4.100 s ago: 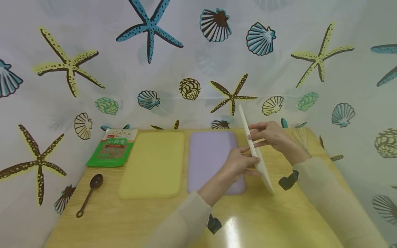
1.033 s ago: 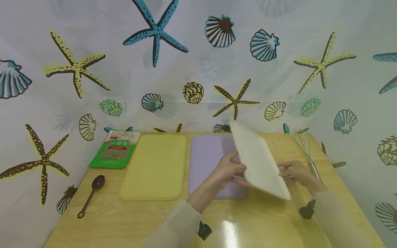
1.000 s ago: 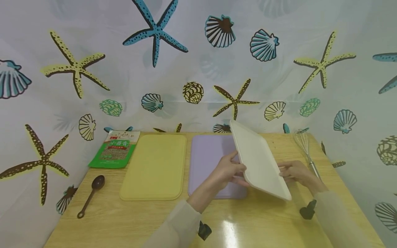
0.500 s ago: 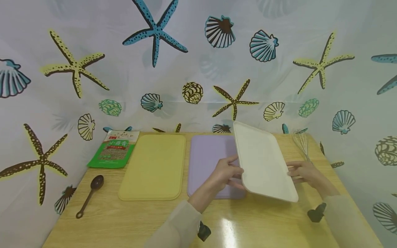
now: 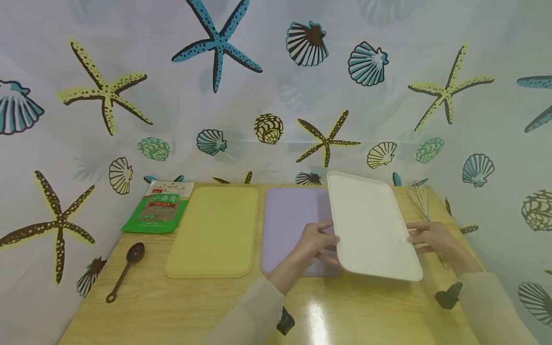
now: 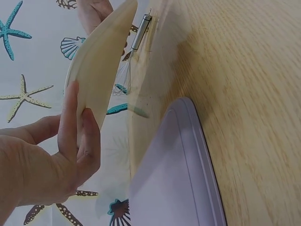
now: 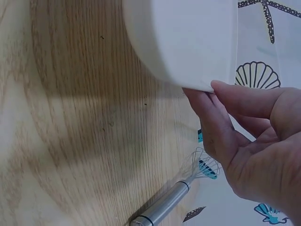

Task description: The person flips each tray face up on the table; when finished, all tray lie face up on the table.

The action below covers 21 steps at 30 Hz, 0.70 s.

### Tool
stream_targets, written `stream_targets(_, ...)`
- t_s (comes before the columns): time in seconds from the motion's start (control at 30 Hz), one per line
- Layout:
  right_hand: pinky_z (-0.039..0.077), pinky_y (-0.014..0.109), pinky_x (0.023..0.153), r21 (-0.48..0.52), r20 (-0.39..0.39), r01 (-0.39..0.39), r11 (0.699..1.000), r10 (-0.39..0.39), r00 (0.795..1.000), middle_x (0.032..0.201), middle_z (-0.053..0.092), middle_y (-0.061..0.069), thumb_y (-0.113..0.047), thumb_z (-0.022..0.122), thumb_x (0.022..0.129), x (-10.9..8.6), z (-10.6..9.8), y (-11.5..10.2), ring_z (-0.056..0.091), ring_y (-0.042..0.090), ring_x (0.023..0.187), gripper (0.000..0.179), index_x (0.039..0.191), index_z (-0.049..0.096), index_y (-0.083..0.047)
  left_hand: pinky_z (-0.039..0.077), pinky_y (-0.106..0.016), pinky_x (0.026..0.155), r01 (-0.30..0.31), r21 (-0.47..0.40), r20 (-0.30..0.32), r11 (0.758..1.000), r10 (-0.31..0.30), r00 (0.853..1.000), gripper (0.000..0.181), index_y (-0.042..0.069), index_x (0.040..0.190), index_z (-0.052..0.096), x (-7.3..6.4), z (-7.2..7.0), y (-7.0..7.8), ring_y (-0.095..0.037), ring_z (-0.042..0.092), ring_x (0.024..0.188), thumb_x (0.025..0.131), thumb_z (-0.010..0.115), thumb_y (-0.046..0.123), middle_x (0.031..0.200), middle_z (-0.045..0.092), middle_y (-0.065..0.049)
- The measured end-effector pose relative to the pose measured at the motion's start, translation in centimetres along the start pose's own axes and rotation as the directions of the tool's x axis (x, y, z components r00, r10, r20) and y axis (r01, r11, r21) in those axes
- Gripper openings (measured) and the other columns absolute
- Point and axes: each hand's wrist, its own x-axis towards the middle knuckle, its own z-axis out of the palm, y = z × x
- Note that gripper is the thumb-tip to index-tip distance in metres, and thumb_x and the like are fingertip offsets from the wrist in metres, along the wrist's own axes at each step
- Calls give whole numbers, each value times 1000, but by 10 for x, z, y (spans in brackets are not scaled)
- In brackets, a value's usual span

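Note:
Both hands hold a white rectangular tray by its long sides, raised above the table's right part. My left hand grips the left edge, thumb on the upper face and fingers beneath, as the left wrist view also shows. My right hand pinches the right edge between thumb and fingers; the right wrist view shows this pinch at the rim. Under the left hand lies a purple tray, its right part covered by the white one. Beyond the right hand rests a wire whisk, its handle partly hidden in the head view.
A yellow tray lies left of the purple one. Farther left are a green seed packet and a dark brown spoon. A curtain printed with starfish and shells surrounds the back and sides of the wooden table.
The white tray has turned from nearly edge-on to show its broad upper face, its right side lowered. My right hand has come down and moved right with that edge; the left kept its grip.

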Motion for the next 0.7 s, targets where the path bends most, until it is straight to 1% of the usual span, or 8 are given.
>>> stream_targets(0.07,58,38,80,1,3,5,1000,-5,1000,114,57,22,-6,61,90,-1,-2,0,64,18,90,59,140,37,14,59,-37,56,5,9,-5,1000,-5,1000,62,-7,142,39,2,1,-3,-37,69,88,85,62,-4,91,65,-21)
stream_targets(0.23,58,38,79,17,5,12,1000,-12,1000,115,56,24,-4,60,89,-3,-7,2,65,19,89,59,139,35,17,59,-36,55,30,34,-16,999,-30,999,64,-6,143,37,8,5,-8,-35,69,84,83,61,-9,87,65,-21)
stream_targets(0.37,58,40,80,28,15,22,999,-22,1000,115,57,26,-3,58,90,-4,-11,6,66,23,90,59,139,33,18,59,-37,57,51,55,-12,997,-50,999,66,-6,144,35,11,9,-10,-31,68,80,83,61,-11,89,59,-19)
stream_targets(0.47,58,41,80,14,17,28,1000,-28,999,112,60,25,-2,58,89,-5,-14,8,67,25,89,59,138,33,19,60,-38,58,66,56,-16,996,-65,998,66,-7,144,35,12,11,-13,-27,64,77,83,60,-13,92,54,-16)
stream_targets(0.7,59,41,77,-27,-36,17,999,-18,999,111,57,27,2,59,86,-4,-18,8,68,26,84,58,136,35,20,60,-40,59,82,64,-54,995,-79,995,65,-7,143,37,16,17,-16,-19,56,66,82,58,-16,92,54,-15)
